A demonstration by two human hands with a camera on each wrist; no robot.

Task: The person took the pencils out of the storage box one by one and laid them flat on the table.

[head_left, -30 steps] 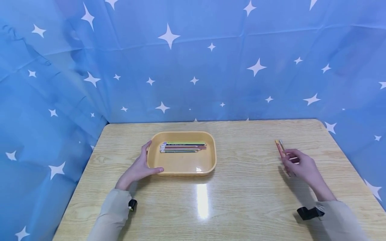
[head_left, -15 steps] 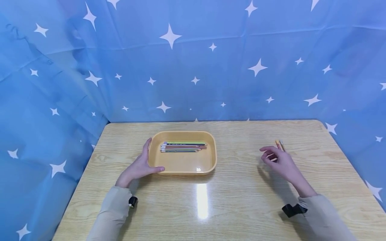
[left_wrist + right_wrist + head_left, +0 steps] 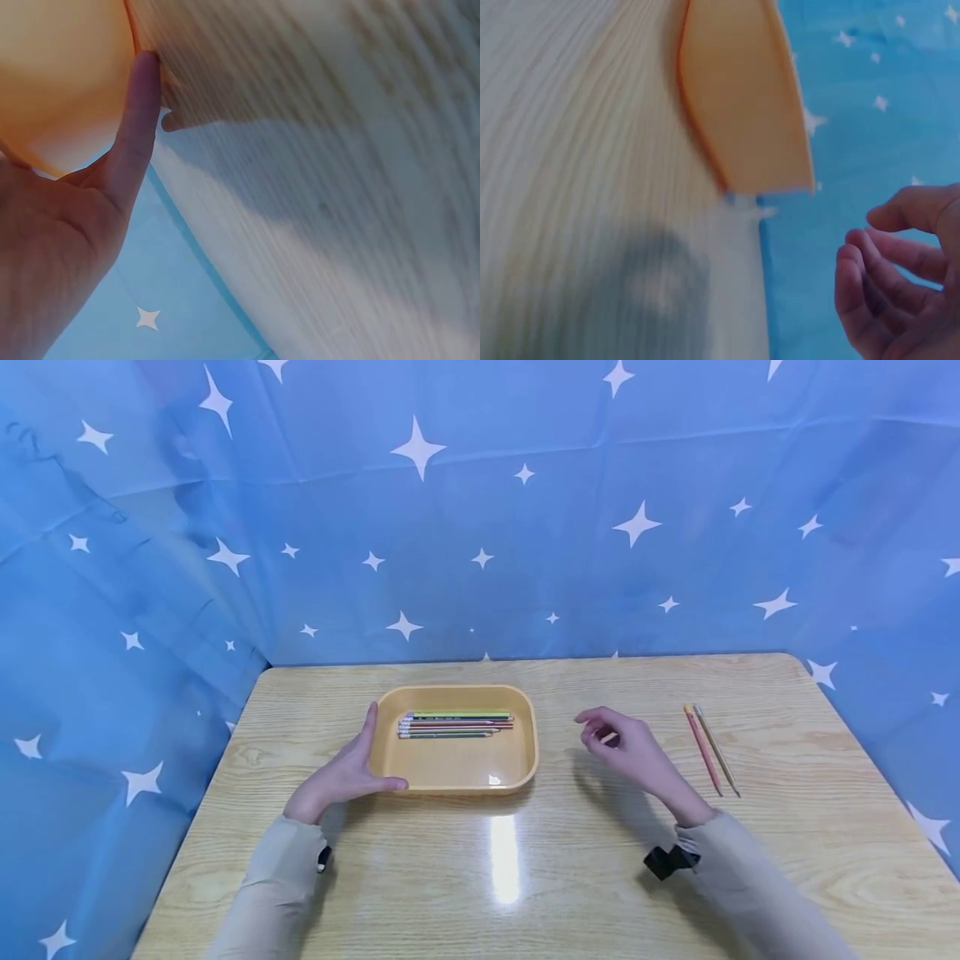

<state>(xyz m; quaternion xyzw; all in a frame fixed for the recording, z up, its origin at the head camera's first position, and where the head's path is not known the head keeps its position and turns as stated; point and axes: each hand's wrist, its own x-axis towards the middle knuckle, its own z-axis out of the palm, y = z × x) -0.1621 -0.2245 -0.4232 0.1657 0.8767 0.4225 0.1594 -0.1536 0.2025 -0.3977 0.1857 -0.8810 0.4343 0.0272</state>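
Observation:
A shallow yellow-orange plastic tray (image 3: 456, 775) sits on the table. Several pencils (image 3: 455, 724) lie side by side in its back half. My left hand (image 3: 347, 777) rests against the tray's front left corner, thumb along the front wall and fingers along the left side. Its straight thumb (image 3: 139, 112) touches the tray wall in the left wrist view. My right hand (image 3: 628, 749) hovers right of the tray, its fingers loosely bent and nothing between them. To its right, a red pencil (image 3: 703, 749) and a gold-brown pencil (image 3: 717, 752) lie on the table.
A light wood-grain table (image 3: 585, 877) carries everything, with a bright light reflection in front of the tray. Blue cloth with white stars (image 3: 480, 510) hangs behind the table and along its sides. A dark wrist device (image 3: 672, 862) shows at the right sleeve.
My right hand has moved left, away from the red and gold-brown pencils toward the tray, leaving both fully in sight. The left hand, tray and pencils in it have stayed put.

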